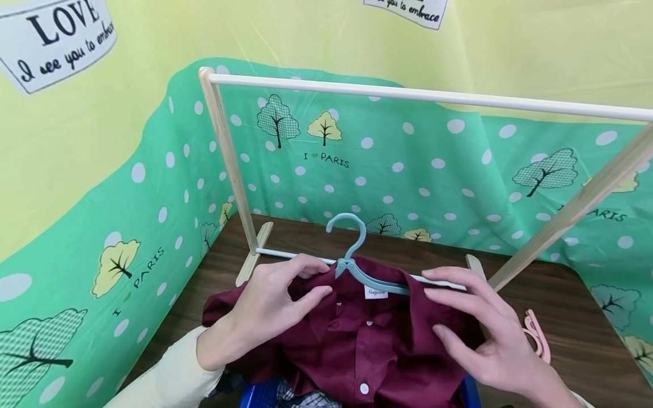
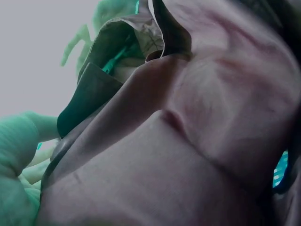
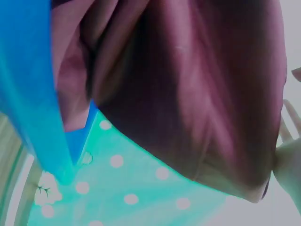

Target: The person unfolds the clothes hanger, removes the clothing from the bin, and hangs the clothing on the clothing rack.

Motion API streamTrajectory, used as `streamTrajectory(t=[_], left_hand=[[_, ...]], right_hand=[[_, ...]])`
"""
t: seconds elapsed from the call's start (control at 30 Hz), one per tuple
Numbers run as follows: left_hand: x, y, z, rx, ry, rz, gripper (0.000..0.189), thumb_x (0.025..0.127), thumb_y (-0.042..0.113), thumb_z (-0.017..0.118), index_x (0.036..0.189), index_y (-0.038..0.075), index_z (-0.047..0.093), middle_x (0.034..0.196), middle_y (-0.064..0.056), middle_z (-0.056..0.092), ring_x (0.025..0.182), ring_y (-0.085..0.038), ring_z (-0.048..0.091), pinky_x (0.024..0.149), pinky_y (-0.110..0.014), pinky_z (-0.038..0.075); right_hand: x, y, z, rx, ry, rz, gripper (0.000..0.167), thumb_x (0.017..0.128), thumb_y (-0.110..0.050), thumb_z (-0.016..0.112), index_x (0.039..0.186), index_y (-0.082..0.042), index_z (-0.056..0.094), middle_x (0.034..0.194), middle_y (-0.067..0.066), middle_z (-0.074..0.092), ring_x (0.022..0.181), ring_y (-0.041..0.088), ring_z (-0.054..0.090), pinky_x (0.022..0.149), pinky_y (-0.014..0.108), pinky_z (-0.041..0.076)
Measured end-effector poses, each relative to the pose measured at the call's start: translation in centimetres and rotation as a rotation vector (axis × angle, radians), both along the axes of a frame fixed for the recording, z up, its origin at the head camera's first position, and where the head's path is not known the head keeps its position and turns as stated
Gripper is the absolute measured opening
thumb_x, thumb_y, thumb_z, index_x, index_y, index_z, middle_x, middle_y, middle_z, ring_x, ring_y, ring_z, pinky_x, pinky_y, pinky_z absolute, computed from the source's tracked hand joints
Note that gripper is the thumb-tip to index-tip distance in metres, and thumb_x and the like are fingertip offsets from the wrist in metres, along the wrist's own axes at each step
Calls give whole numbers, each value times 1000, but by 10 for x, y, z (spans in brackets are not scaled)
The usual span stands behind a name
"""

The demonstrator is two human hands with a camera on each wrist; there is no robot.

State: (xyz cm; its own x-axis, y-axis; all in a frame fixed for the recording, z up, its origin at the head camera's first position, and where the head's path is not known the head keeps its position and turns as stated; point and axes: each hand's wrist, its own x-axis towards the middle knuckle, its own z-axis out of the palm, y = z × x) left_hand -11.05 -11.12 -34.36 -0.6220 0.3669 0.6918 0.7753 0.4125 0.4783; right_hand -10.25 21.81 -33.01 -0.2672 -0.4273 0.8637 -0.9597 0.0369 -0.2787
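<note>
A maroon button-up shirt (image 1: 377, 351) lies front up, with a light blue hanger (image 1: 352, 266) inside its collar and the hook standing above the neckline. The hanger's arm at left is mostly hidden under the cloth; the other crosses behind the white label (image 1: 376, 292). My left hand (image 1: 278, 306) pinches the collar side beside the hook, thumb on the front. In the left wrist view, the hand (image 2: 21, 155) meets the edge of the cloth. At the opposite collar side, my right hand (image 1: 484, 328) has its fingers spread and fairly straight, fingertips at the cloth.
Behind the shirt stands a rack with a white top rail (image 1: 408, 96) and wooden posts (image 1: 227, 153). A blue bin (image 1: 260, 394) with checked cloth (image 1: 306, 399) sits below the shirt. A pink hanger (image 1: 537, 337) lies on the dark wooden table (image 1: 576, 306) at right. Printed curtains surround the table.
</note>
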Motion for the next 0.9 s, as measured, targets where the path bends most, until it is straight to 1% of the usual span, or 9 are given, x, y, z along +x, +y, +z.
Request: streamTrajectory(t=[0.07,0.1,0.2,0.27,0.4,0.53,0.67,0.77,0.9], left_hand=[[0,-1,0,3,-3,2,35,87,5,94,115,8,75,104,0,84,94,-10,80,88,-25,63],[0,-1,1,3,1,1,34,87,5,94,115,8,75,104,0,84,94,-10,80,88,-25,63],[1,0,1,5,17,-16,34,87,5,93,115,9,75,104,1,84,94,-8,79,87,-24,63],[1,0,1,7,61,-40,35,86,3,93,115,9,75,104,2,83,93,-8,79,85,-24,63],[1,1,2,11,153,-98,37,85,-1,93,116,8,76,106,1,82,92,-8,79,84,-24,63],[0,2,5,9,185,-122,37,83,-1,94,116,8,77,107,-1,83,97,-10,80,87,-26,64],[-2,2,5,-14,193,-113,38,83,0,95,116,8,78,109,-1,83,101,-12,80,91,-27,64],[-6,1,4,-42,195,-93,38,83,3,96,116,8,79,111,-1,83,104,-13,80,93,-29,64],[-10,-2,3,-75,174,-69,35,84,6,96,115,9,80,111,0,83,106,-14,80,95,-30,63]], right_hand=[[-2,-2,3,29,57,44,34,108,-14,74,125,15,71,142,28,68,143,29,59,121,30,42],[-2,-3,4,49,82,47,35,108,-16,75,124,14,71,142,28,69,144,29,59,123,31,41],[-1,-5,6,122,111,-6,40,108,-23,76,125,12,73,143,25,70,148,27,58,125,32,39],[-2,-6,6,127,118,-37,42,108,-26,77,125,12,74,139,26,71,145,25,60,123,30,42],[-3,-8,5,83,123,-88,41,107,-26,78,121,13,75,125,27,74,131,22,66,115,24,48],[-6,-9,5,97,110,-163,40,109,-28,75,121,10,77,116,20,78,121,15,70,110,18,49],[-8,-9,2,112,117,-226,37,112,-28,70,121,7,79,109,13,81,109,11,74,107,14,49],[-8,-9,0,82,131,-254,35,112,-27,70,118,6,80,104,12,81,100,11,75,104,12,49],[-8,-9,0,45,117,-275,36,111,-27,71,114,8,81,100,12,81,98,10,75,101,11,50]])
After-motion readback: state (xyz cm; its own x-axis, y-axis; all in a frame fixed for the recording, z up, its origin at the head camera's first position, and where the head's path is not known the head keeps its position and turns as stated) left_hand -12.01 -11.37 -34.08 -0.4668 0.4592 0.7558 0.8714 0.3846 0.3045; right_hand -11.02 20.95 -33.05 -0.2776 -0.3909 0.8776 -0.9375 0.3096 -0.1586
